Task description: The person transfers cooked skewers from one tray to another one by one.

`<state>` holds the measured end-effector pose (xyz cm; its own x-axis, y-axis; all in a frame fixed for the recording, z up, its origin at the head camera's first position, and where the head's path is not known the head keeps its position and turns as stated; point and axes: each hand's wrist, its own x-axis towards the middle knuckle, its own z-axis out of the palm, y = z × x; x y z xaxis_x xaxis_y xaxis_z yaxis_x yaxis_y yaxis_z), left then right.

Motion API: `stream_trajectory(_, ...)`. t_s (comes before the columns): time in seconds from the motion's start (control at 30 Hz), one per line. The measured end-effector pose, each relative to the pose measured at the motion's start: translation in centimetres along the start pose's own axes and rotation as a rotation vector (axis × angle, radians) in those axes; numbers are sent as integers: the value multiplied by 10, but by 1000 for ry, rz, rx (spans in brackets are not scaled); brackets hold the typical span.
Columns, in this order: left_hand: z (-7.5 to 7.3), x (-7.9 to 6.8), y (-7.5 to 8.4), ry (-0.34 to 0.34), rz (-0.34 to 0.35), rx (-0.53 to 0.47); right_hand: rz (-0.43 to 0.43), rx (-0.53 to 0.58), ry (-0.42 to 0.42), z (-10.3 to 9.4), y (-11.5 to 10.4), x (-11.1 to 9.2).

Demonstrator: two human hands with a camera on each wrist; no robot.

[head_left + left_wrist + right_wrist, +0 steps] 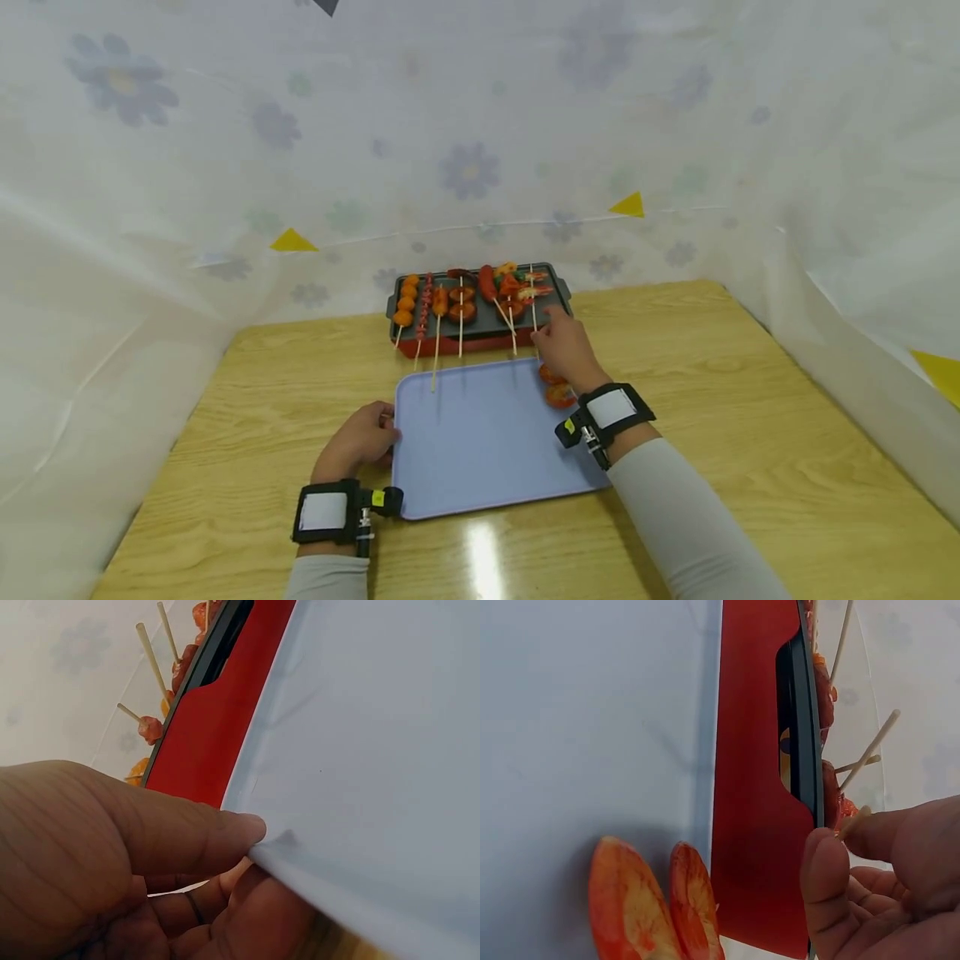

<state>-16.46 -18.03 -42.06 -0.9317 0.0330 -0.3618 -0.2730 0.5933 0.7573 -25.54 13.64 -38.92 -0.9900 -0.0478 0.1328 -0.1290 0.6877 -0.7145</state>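
Note:
My left hand (363, 437) pinches the left rim of a pale blue tray (480, 442), thumb on top and fingers beneath. At the grill's front right, my right hand (567, 346) pinches the stick end of a shrimp skewer (533, 293) between thumb and forefinger. That skewer lies over the grill (480, 337), a black plate on a red base. On the tray's right side, below the right wrist, lie round orange-red slices (558, 394), also close up in the right wrist view; the right arm partly covers them.
Several other skewers lie across the grill, among them orange balls (406, 304), a thin red one (424, 308), a sausage (487, 283) and round brown slices (462, 312). Their sticks overhang the front edge. Behind the wooden table (750, 417) hangs a flowered curtain (465, 100).

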Motion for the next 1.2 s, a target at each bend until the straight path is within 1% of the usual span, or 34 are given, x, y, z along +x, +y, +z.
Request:
stream_trajectory(0.1, 2, 2, -1, 2, 0, 1, 0, -20, -12, -2, 0, -1)
stream_trajectory(0.33, 1, 3, -1, 5, -12, -7, 24, 10, -56, -8, -3, -2)
stream_trajectory(0.63, 2, 4, -1, -3, -21, -13, 49, 2, -72, -9, -2, -5)
stream_trajectory(0.8, 1, 4, -2, 3, -17, -6, 55, -17, -71, -7, -1, -6)
stream_trajectory(0.93, 2, 4, -2, 11, 8, -2, 54, -28, -82, -7, 0, -8)
stream_trajectory(1.07, 2, 4, -3, 16, 30, 16, 57, -13, -114, -8, 4, -9)
stream_trajectory(1.2, 1, 5, -3, 12, 8, 21, 77, 19, -157, -8, 8, -9)
